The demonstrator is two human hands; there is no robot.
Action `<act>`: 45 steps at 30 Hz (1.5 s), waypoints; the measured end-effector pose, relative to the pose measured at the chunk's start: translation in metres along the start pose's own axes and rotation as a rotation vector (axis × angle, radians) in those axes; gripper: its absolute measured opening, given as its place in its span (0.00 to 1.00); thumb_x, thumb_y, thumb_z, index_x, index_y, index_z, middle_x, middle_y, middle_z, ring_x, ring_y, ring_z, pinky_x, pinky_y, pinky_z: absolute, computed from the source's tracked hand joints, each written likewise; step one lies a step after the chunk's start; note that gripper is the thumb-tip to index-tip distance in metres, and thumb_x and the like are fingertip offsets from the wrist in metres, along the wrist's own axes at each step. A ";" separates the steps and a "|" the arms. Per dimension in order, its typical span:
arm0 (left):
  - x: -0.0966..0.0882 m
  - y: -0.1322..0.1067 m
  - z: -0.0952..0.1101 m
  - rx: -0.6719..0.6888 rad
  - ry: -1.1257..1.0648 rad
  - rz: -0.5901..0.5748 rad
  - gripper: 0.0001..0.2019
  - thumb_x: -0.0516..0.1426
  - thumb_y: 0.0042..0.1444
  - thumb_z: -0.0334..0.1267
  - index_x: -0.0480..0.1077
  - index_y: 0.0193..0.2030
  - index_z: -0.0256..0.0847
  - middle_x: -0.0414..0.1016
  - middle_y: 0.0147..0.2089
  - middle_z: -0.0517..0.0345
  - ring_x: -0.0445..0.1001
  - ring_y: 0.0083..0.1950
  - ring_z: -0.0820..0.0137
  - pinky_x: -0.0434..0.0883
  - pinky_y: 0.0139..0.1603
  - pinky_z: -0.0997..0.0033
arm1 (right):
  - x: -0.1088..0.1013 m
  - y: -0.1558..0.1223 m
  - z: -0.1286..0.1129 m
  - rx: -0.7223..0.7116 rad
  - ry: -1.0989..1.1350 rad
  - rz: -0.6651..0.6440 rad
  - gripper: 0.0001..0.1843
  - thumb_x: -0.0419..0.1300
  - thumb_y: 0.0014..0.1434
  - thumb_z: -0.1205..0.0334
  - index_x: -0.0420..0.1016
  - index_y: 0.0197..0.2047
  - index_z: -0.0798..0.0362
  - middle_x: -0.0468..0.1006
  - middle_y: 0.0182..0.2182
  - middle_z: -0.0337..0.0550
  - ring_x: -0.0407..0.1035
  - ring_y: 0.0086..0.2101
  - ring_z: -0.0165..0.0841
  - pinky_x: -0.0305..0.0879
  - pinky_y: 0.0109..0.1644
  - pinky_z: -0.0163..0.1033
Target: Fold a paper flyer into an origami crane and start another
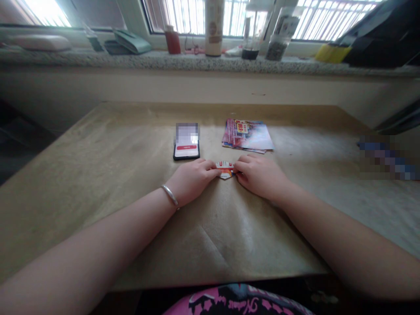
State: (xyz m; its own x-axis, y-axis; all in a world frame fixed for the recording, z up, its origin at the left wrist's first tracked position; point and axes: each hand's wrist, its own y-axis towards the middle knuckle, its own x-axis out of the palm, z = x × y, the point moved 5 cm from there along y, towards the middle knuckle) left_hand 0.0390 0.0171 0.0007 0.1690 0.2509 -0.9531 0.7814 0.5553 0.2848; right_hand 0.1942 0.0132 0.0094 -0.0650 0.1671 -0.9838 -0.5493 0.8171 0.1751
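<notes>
Between my two hands is a small folded piece of printed paper (225, 171), white, red and orange, with a point toward me. My left hand (193, 178), with a silver bangle at the wrist, pinches its left edge. The right edge is pinched by the fingers of my right hand (259, 175). Both hands rest low over the table, and my fingers hide the paper's side edges. Just beyond my left hand lies a phone (187, 151) with a lit screen. A stack of colourful printed sheets (249, 134) lies behind my right hand.
The table (114, 175) has a tan, slightly creased cover. At its right edge lies a blurred bluish item (387, 157). Along the stone windowsill (183, 61) stand a red bottle (172, 40), a tall cream container (214, 30), a clear jar (278, 41) and a dark bag (383, 39).
</notes>
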 end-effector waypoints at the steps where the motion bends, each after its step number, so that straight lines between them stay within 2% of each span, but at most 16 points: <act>1: 0.000 0.000 0.000 -0.006 0.010 -0.007 0.11 0.54 0.63 0.32 0.74 0.49 0.45 0.75 0.43 0.56 0.72 0.39 0.71 0.68 0.36 0.75 | 0.001 0.000 -0.001 -0.026 0.006 0.011 0.09 0.55 0.59 0.66 0.76 0.39 0.53 0.77 0.35 0.46 0.69 0.36 0.37 0.59 0.36 0.40; 8: 0.000 0.001 0.000 -0.014 0.028 -0.013 0.10 0.54 0.62 0.32 0.74 0.47 0.43 0.76 0.42 0.57 0.72 0.39 0.69 0.70 0.36 0.73 | 0.007 0.001 -0.013 -0.212 0.151 0.099 0.15 0.52 0.63 0.68 0.77 0.47 0.52 0.78 0.42 0.47 0.68 0.41 0.37 0.64 0.46 0.41; 14: 0.003 0.002 -0.002 0.010 -0.028 0.028 0.10 0.54 0.62 0.32 0.74 0.48 0.41 0.77 0.48 0.55 0.73 0.44 0.67 0.72 0.44 0.68 | 0.009 0.003 -0.011 -0.225 0.222 0.129 0.13 0.54 0.61 0.69 0.77 0.45 0.54 0.78 0.43 0.49 0.68 0.43 0.38 0.66 0.49 0.43; 18: 0.002 0.004 -0.001 0.010 -0.054 0.013 0.09 0.55 0.61 0.31 0.74 0.46 0.39 0.78 0.46 0.55 0.73 0.43 0.66 0.72 0.45 0.68 | 0.010 0.005 -0.007 -0.198 0.248 0.106 0.10 0.55 0.61 0.66 0.77 0.42 0.54 0.79 0.39 0.48 0.70 0.41 0.37 0.66 0.48 0.42; 24: 0.002 0.004 -0.001 0.000 -0.082 0.004 0.09 0.54 0.61 0.30 0.74 0.45 0.38 0.78 0.44 0.55 0.72 0.43 0.67 0.72 0.45 0.68 | 0.010 0.007 -0.005 -0.214 0.295 0.123 0.08 0.56 0.61 0.66 0.76 0.40 0.55 0.78 0.43 0.49 0.70 0.44 0.37 0.65 0.50 0.42; 30: 0.005 0.005 -0.003 0.002 -0.082 0.017 0.10 0.52 0.62 0.29 0.73 0.45 0.37 0.76 0.48 0.52 0.71 0.46 0.66 0.71 0.47 0.66 | 0.010 0.008 -0.005 -0.206 0.300 0.102 0.08 0.56 0.60 0.65 0.75 0.40 0.55 0.79 0.40 0.48 0.70 0.43 0.38 0.65 0.49 0.42; 33: 0.006 0.006 -0.002 0.010 -0.094 0.003 0.09 0.52 0.61 0.28 0.72 0.45 0.37 0.77 0.45 0.52 0.72 0.44 0.66 0.71 0.47 0.67 | 0.009 0.008 -0.005 -0.215 0.281 0.098 0.09 0.56 0.61 0.64 0.76 0.41 0.55 0.79 0.41 0.48 0.70 0.43 0.38 0.64 0.50 0.42; 38: 0.005 0.007 -0.005 -0.073 -0.128 0.028 0.09 0.53 0.62 0.32 0.72 0.47 0.36 0.78 0.38 0.54 0.73 0.41 0.67 0.72 0.42 0.69 | 0.011 0.008 -0.004 -0.245 0.220 0.132 0.10 0.56 0.62 0.61 0.76 0.42 0.55 0.80 0.40 0.47 0.71 0.40 0.37 0.65 0.46 0.40; 42: 0.003 0.005 -0.003 -0.001 -0.123 0.042 0.08 0.53 0.62 0.31 0.75 0.42 0.37 0.78 0.45 0.54 0.73 0.42 0.68 0.72 0.46 0.68 | 0.011 0.006 -0.006 -0.280 0.175 0.191 0.11 0.54 0.63 0.61 0.77 0.38 0.54 0.79 0.38 0.47 0.70 0.38 0.36 0.63 0.41 0.39; 45: 0.003 0.005 -0.003 -0.017 -0.110 0.041 0.09 0.54 0.62 0.33 0.76 0.43 0.38 0.78 0.46 0.54 0.73 0.43 0.67 0.72 0.45 0.68 | 0.010 0.005 -0.008 -0.276 0.135 0.206 0.12 0.53 0.64 0.61 0.77 0.37 0.54 0.78 0.36 0.46 0.69 0.37 0.35 0.61 0.38 0.38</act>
State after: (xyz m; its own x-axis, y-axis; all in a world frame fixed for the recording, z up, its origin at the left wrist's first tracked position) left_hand 0.0410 0.0231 -0.0003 0.2668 0.1857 -0.9457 0.7624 0.5596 0.3250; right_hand 0.1840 0.0145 0.0003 -0.2968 0.2235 -0.9284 -0.7160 0.5912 0.3713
